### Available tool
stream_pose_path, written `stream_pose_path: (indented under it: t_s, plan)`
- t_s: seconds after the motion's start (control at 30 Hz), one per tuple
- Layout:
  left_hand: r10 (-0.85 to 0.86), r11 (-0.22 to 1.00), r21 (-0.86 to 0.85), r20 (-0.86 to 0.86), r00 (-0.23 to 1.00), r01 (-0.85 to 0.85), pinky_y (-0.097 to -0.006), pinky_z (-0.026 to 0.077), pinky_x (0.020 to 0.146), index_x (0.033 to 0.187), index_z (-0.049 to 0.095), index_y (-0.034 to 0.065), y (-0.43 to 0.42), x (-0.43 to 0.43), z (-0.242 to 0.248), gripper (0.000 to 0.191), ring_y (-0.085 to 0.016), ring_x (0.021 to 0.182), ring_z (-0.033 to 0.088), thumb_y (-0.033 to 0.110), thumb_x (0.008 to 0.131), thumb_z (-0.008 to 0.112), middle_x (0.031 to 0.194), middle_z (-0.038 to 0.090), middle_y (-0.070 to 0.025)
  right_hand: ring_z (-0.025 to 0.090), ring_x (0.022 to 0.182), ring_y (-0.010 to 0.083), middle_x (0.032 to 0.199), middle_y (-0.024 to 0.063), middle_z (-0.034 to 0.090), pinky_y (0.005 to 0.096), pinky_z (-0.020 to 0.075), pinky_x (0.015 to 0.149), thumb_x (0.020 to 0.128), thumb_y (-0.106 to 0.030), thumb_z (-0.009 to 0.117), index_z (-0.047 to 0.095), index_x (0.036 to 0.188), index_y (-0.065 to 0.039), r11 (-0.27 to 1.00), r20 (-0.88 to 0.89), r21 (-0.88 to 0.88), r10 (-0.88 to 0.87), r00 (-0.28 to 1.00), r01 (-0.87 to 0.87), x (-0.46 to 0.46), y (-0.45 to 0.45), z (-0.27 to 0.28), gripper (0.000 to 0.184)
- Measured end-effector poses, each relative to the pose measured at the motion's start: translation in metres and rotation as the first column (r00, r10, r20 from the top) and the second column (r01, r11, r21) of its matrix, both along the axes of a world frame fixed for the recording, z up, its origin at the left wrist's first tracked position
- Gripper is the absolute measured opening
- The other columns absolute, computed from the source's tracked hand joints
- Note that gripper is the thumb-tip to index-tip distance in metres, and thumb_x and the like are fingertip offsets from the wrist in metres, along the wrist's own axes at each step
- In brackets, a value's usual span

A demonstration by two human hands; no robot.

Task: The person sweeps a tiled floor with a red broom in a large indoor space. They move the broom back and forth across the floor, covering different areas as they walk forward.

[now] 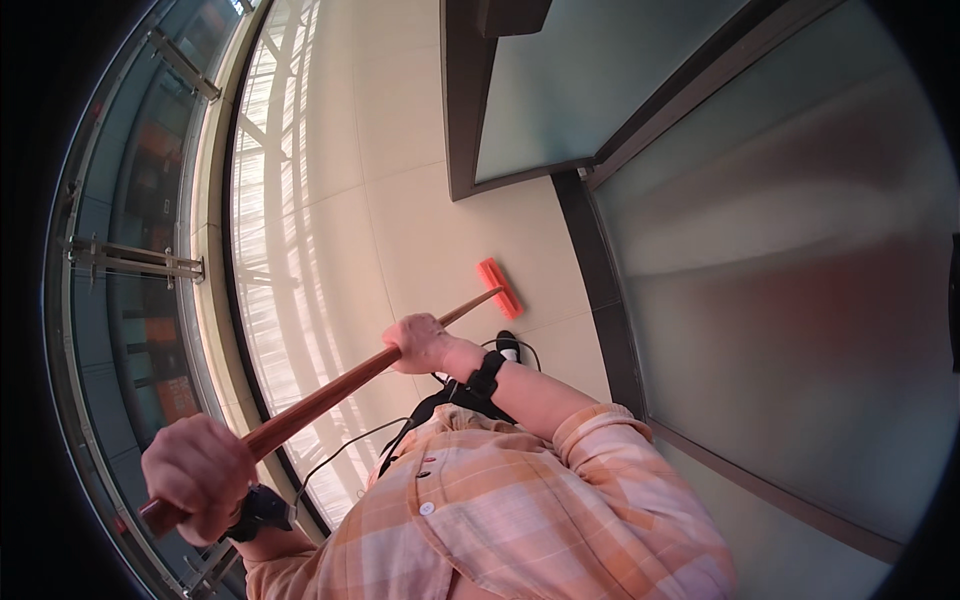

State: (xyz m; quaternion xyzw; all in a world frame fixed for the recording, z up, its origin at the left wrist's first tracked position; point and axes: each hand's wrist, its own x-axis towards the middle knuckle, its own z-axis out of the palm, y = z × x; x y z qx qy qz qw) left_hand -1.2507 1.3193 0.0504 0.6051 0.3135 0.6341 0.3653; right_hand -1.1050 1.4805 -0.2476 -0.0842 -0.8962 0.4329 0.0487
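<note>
My left hand (199, 476) grips the wooden handle (322, 406) of a broom close to its upper end, at the lower left. Farther down the same handle, my right hand (417, 342) is closed around it. The handle slopes away from me to the orange-red broom head (500, 289), which appears to rest on the tiled floor (409, 225). Whether the head has bristles or a flat pad cannot be told. Dark bands are strapped around both wrists, and a thin black cable (352, 436) runs from the left one toward my waist.
A dark-framed frosted glass door (600, 82) stands ajar ahead on the right. Frosted glass panels (765, 247) line the right side above a dark floor strip (589, 247). A glass balustrade with metal brackets (135, 259) borders the left. My shoe (508, 345) is near the broom head.
</note>
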Motion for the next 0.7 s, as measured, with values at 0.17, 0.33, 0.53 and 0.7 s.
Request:
stream_pose_path:
  t_s: [0.17,0.33,0.53,0.7]
  plan:
    - [0.383,0.914,-0.185,0.098,0.919,-0.361,-0.0411,0.05,0.063,0.059,0.033,0.0064,0.038,0.051,-0.068,0.027,-0.023,0.039,0.039,-0.006,0.071,0.054,0.048,0.041,-0.0059,0.068,0.071,0.0343,0.071,0.0112,0.068,0.0454,0.0551,0.065,0.069,-0.017,0.064,0.067,0.069,-0.015,0.974,0.135,0.184,-0.16,0.978,0.134,0.025,0.098,-0.046,0.004]
    - [0.32,0.854,-0.404,-0.089,0.943,-0.328,-0.0426,0.043,0.093,0.057,0.036,0.0035,0.068,0.08,-0.097,0.025,-0.026,0.056,0.048,-0.013,0.065,0.053,0.057,0.045,-0.0076,0.068,0.077,0.036,0.078,0.0146,0.069,0.0463,0.0554,0.067,0.074,-0.018,0.061,0.067,0.072,-0.011,0.961,0.327,0.272,-0.047,0.944,-0.046,0.037,0.173,-0.069,0.009]
    - [0.69,0.664,-0.298,-0.11,0.716,-0.686,-0.0416,0.051,0.072,0.051,0.031,0.0096,0.009,0.094,-0.032,0.029,-0.02,0.039,0.041,-0.001,0.062,0.055,0.044,0.04,-0.0039,0.069,0.08,0.0346,0.079,0.0136,0.07,0.045,0.056,0.071,0.074,-0.022,0.063,0.071,0.077,-0.012,0.919,0.261,0.125,0.333,0.906,-0.373,-0.013,0.085,-0.027,0.012]
    - [0.697,0.672,-0.13,-0.221,0.682,-0.729,-0.0318,0.047,0.046,0.054,0.033,0.0124,-0.012,0.115,0.015,0.032,-0.016,0.034,0.044,0.003,0.068,0.059,0.042,0.044,-0.002,0.067,0.085,0.0351,0.084,0.0146,0.07,0.0447,0.0532,0.078,0.073,-0.02,0.064,0.071,0.079,-0.01,0.848,0.127,-0.038,0.528,0.84,-0.528,-0.049,0.033,0.018,0.013]
